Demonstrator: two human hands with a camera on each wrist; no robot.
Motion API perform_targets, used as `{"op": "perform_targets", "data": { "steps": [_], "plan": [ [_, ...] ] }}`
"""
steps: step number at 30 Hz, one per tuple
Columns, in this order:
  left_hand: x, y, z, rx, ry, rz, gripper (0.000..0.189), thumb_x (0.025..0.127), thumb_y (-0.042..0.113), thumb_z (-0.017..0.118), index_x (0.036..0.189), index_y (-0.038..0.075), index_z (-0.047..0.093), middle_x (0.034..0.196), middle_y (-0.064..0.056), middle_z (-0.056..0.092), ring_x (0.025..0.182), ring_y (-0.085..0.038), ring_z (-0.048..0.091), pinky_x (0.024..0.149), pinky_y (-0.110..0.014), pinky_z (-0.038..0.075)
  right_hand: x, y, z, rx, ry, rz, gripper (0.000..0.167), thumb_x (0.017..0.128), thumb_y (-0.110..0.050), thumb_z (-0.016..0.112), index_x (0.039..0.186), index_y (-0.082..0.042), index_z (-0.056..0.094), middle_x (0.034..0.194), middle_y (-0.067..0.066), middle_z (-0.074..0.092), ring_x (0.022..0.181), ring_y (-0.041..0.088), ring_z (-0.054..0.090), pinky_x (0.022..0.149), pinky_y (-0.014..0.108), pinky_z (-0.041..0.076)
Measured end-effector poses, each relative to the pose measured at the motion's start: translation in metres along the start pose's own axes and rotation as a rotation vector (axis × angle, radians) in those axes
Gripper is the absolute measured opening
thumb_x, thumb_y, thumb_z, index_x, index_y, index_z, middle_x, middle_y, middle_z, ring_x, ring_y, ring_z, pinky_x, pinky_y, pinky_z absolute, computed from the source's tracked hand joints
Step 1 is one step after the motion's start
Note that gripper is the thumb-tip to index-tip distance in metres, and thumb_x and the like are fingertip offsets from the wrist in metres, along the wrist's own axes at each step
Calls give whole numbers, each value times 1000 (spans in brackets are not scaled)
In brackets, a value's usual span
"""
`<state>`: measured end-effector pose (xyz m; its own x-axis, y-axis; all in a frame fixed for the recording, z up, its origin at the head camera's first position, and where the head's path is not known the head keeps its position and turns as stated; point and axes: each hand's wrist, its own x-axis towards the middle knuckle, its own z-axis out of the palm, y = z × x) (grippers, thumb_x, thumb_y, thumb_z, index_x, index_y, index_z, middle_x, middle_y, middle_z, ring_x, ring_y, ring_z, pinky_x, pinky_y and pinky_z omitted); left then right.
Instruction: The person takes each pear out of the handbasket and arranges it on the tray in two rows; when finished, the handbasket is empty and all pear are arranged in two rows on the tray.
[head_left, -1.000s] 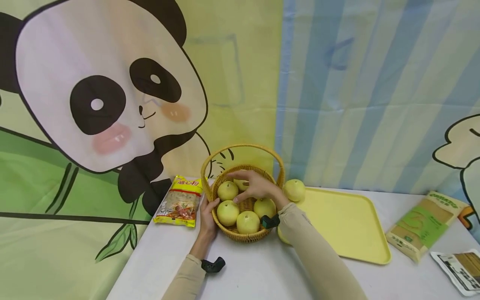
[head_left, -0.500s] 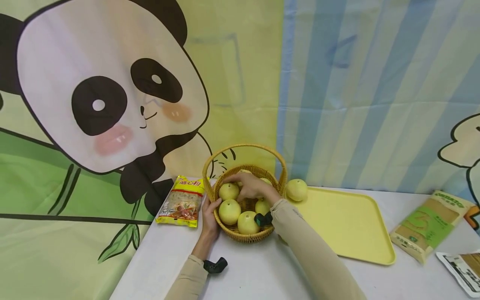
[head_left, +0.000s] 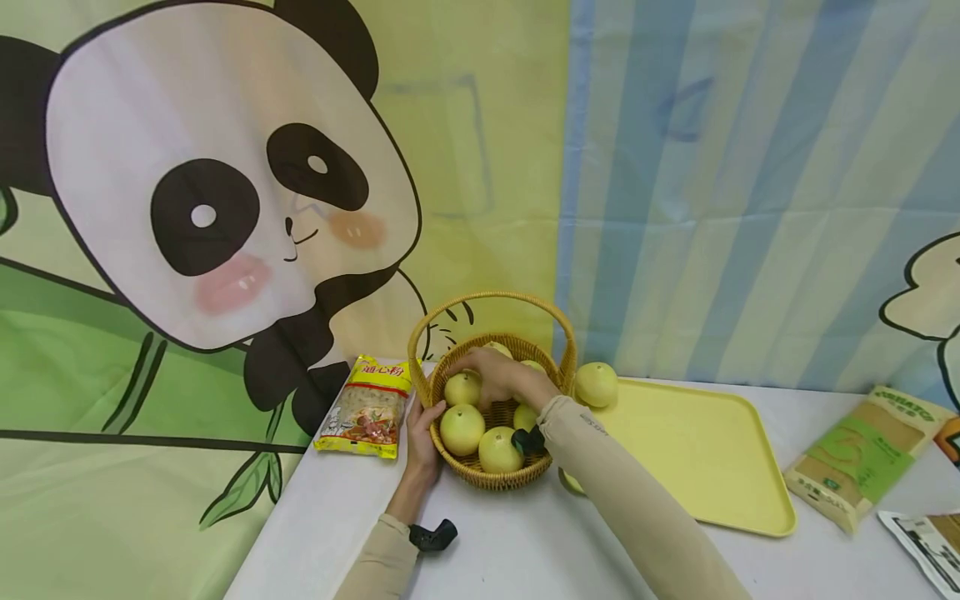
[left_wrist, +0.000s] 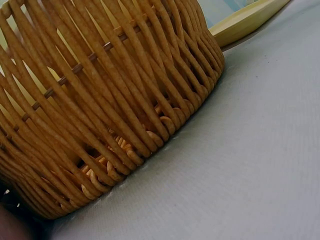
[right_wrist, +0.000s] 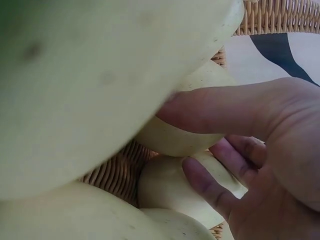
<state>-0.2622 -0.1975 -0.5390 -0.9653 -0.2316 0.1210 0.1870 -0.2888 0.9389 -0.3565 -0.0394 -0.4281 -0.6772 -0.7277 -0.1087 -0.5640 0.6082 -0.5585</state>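
My left hand point(head_left: 422, 437) holds the left rim of a wicker basket point(head_left: 498, 481), its thumb over the edge. Several round, pale yellow-green pears point(head_left: 462, 429) lie in the basket. Inside it, my right hand point(head_left: 498, 377) reaches among them from above. The right wrist view shows the right hand's fingers point(right_wrist: 205, 185) spread and fairly straight, touching a pear point(right_wrist: 160, 182), with the thumb stretched across another pear point(right_wrist: 185, 142). In the left wrist view the basket's side point(left_wrist: 115, 90) fills the upper left, and most of the left hand is out of sight.
A yellow tray point(head_left: 697, 458) lies to the right, with a loose pear point(head_left: 596, 384) by its left corner. Another pear point(head_left: 572, 482) is partly hidden by the right sleeve. A yellow pasta bag point(head_left: 369, 408) lies left; two packages, one green-labelled point(head_left: 866, 454), lie far right.
My right hand has sunk lower into the basket among the pears and its fingers have shifted slightly. My left hand keeps its place on the rim.
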Motion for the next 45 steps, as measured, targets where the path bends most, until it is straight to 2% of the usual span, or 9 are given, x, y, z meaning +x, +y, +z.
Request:
{"op": "perform_targets", "data": {
  "steps": [3, 8, 15, 21, 27, 30, 36, 40, 45],
  "plan": [
    [1, -1, 0, 1, -10, 7, 62, 103, 17, 48, 165, 21, 39, 166, -7, 43, 152, -25, 39, 115, -21, 37, 0, -1, 0, -59, 21, 1, 83, 69, 13, 87, 142, -21, 67, 149, 10, 60, 139, 30, 53, 108, 43, 50],
    [3, 0, 2, -3, -18, 24, 62, 104, 16, 48, 165, 21, 40, 166, -8, 44, 151, -25, 40, 117, -24, 36, -1, -1, 0, -133, 40, 2, 73, 75, 10, 85, 137, -21, 61, 140, 10, 66, 122, 27, 62, 95, 38, 53],
    [3, 0, 4, 17, -17, 18, 61, 104, 16, 48, 164, 20, 40, 164, -10, 45, 149, -25, 42, 118, -30, 34, -5, 4, -2, -111, 107, -62, 69, 72, 6, 87, 134, -15, 68, 135, 6, 71, 121, 24, 65, 99, 39, 54],
    [3, -1, 4, 4, -20, 27, 61, 104, 16, 48, 164, 20, 41, 165, -8, 45, 151, -23, 41, 116, -23, 35, -7, 6, -5, -93, 162, -109, 75, 65, 7, 86, 134, -17, 74, 134, 3, 74, 117, 21, 64, 95, 37, 53],
    [1, -3, 3, 8, -17, 25, 61, 104, 15, 48, 165, 19, 40, 166, -8, 45, 152, -25, 40, 117, -22, 36, -16, 14, -5, 20, 245, -105, 73, 67, -4, 93, 135, -18, 74, 136, 0, 72, 125, 26, 61, 106, 47, 50],
    [1, -2, 3, 10, -14, 25, 61, 104, 13, 47, 165, 19, 40, 166, -8, 44, 152, -28, 39, 120, -29, 34, -22, 16, -8, 125, 314, -109, 73, 68, -12, 96, 137, -16, 72, 138, 3, 68, 127, 27, 60, 104, 47, 53],
    [1, -2, 1, 15, -4, 13, 61, 105, 15, 47, 165, 17, 38, 167, -10, 42, 154, -30, 37, 114, -21, 36, -35, 19, -18, 368, 386, -174, 71, 73, -15, 94, 140, -15, 69, 141, 5, 65, 131, 28, 60, 105, 49, 53],
    [-1, -2, -1, 22, 3, 4, 62, 105, 17, 47, 166, 17, 37, 168, -10, 41, 154, -31, 36, 113, -18, 36, -45, 23, -20, 409, 424, -237, 67, 77, -20, 92, 140, -16, 70, 141, 4, 64, 130, 28, 58, 104, 51, 52],
    [-2, -3, -1, 15, 7, -2, 61, 105, 16, 47, 165, 18, 38, 165, -11, 44, 153, -33, 38, 112, -19, 38, -64, 25, -24, 455, 415, -231, 66, 78, -25, 94, 140, -17, 71, 140, -3, 70, 127, 18, 65, 103, 47, 55]
  ]
}}
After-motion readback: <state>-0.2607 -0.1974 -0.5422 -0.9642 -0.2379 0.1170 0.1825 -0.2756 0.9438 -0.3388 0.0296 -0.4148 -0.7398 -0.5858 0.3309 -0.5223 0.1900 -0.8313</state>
